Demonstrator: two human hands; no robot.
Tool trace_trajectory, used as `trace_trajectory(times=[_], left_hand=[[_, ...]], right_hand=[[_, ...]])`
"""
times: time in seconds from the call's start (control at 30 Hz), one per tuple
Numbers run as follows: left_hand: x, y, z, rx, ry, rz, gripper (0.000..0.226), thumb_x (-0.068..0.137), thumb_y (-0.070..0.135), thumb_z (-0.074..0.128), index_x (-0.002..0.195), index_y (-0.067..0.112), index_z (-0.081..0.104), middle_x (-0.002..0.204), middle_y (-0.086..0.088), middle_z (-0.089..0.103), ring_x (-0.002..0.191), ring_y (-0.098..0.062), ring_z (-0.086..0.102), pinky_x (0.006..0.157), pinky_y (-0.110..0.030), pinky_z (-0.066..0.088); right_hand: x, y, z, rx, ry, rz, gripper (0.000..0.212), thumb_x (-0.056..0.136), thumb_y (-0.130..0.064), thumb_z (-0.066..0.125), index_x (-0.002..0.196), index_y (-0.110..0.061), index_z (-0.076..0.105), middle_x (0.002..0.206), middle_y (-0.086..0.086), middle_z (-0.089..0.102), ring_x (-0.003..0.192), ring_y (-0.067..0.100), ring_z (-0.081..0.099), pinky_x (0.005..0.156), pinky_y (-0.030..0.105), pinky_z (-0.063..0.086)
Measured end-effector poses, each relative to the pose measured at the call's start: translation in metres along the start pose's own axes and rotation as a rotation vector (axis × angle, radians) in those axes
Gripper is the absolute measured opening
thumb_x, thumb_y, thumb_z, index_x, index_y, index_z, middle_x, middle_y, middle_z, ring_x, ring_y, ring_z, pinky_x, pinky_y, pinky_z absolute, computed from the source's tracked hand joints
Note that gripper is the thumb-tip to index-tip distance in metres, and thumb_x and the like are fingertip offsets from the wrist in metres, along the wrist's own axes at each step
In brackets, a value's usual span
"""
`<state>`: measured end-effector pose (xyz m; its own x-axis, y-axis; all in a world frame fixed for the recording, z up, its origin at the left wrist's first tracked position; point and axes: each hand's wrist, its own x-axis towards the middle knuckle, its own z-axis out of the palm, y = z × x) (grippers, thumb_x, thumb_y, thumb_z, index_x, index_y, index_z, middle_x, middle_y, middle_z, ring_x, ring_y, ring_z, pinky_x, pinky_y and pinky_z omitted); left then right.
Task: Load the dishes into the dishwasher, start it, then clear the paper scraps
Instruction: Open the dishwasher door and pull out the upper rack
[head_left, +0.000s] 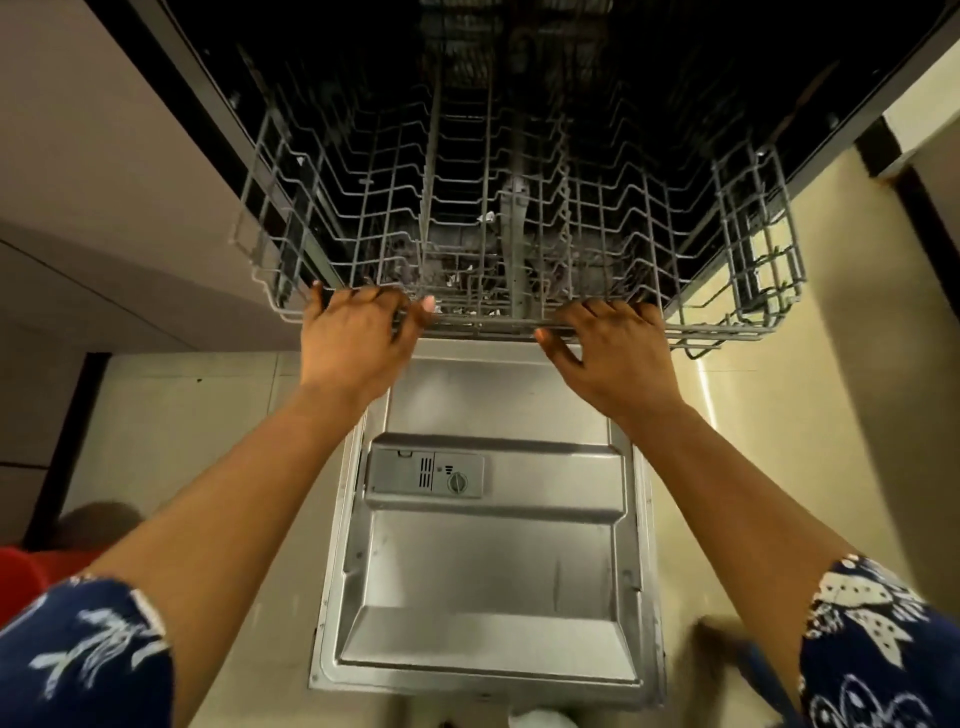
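I saw the dishwasher (519, 78) open, its door (488, 561) lying flat below. The wire rack (467, 208), part-drawn over the door, seemed empty, though its depths were dark: light, stiff, springy. My left hand (353, 338) and right hand (613, 353) curled fingers over its front rail, the best hold.
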<state>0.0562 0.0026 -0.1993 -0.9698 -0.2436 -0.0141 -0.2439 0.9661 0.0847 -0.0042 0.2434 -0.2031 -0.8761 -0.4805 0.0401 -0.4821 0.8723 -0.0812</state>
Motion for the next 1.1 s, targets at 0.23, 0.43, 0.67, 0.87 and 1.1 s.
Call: trace_trajectory(times=[0.23, 0.43, 0.67, 0.87, 1.1], left_hand=[[-0.026, 0.001, 0.007, -0.072, 0.071, 0.051, 0.063, 0.094, 0.062, 0.015, 0.1, 0.021, 0.063, 0.099, -0.004, 0.067, 0.097, -0.029, 0.057, 0.092, -0.043, 0.035], [-0.055, -0.013, 0.017, -0.135, 0.15, 0.161, 0.043, 0.098, 0.045, 0.029, 0.114, 0.024, 0.063, 0.098, -0.001, 0.064, 0.093, -0.029, 0.053, 0.092, -0.047, 0.034], [-0.082, -0.011, 0.022, -0.193, 0.22, 0.208, 0.029, 0.096, 0.032, 0.042, 0.111, 0.022, 0.065, 0.093, 0.001, 0.066, 0.088, -0.028, 0.056, 0.083, -0.041, 0.033], [-0.117, -0.024, 0.026, -0.205, 0.222, 0.241, 0.03, 0.097, 0.035, 0.038, 0.108, 0.024, 0.063, 0.088, 0.002, 0.064, 0.08, -0.023, 0.051, 0.078, -0.036, 0.027], [-0.164, -0.035, 0.031, -0.192, 0.218, 0.242, 0.033, 0.097, 0.039, 0.036, 0.105, 0.022, 0.063, 0.089, 0.002, 0.063, 0.083, -0.017, 0.044, 0.079, -0.035, 0.025]], right_hand=[[-0.015, -0.003, -0.002, 0.029, -0.038, 0.047, 0.043, 0.095, -0.053, 0.035, 0.107, -0.022, 0.061, 0.104, 0.003, 0.067, 0.101, 0.025, 0.059, 0.095, 0.039, 0.034], [-0.039, -0.013, 0.002, 0.082, 0.057, 0.07, 0.04, 0.092, -0.052, 0.045, 0.095, -0.019, 0.067, 0.092, 0.005, 0.07, 0.092, 0.027, 0.063, 0.089, 0.039, 0.04], [-0.059, -0.002, -0.002, 0.137, 0.039, -0.036, 0.044, 0.091, -0.053, 0.04, 0.094, -0.017, 0.067, 0.084, 0.005, 0.069, 0.079, 0.026, 0.063, 0.088, 0.041, 0.043], [-0.097, -0.017, 0.001, 0.166, 0.092, -0.094, 0.033, 0.09, -0.042, 0.053, 0.084, -0.013, 0.068, 0.069, 0.003, 0.066, 0.061, 0.023, 0.06, 0.075, 0.04, 0.048], [-0.143, -0.036, 0.012, 0.136, 0.091, -0.162, 0.039, 0.09, -0.045, 0.044, 0.08, -0.013, 0.064, 0.062, 0.0, 0.059, 0.05, 0.018, 0.054, 0.057, 0.024, 0.034]])
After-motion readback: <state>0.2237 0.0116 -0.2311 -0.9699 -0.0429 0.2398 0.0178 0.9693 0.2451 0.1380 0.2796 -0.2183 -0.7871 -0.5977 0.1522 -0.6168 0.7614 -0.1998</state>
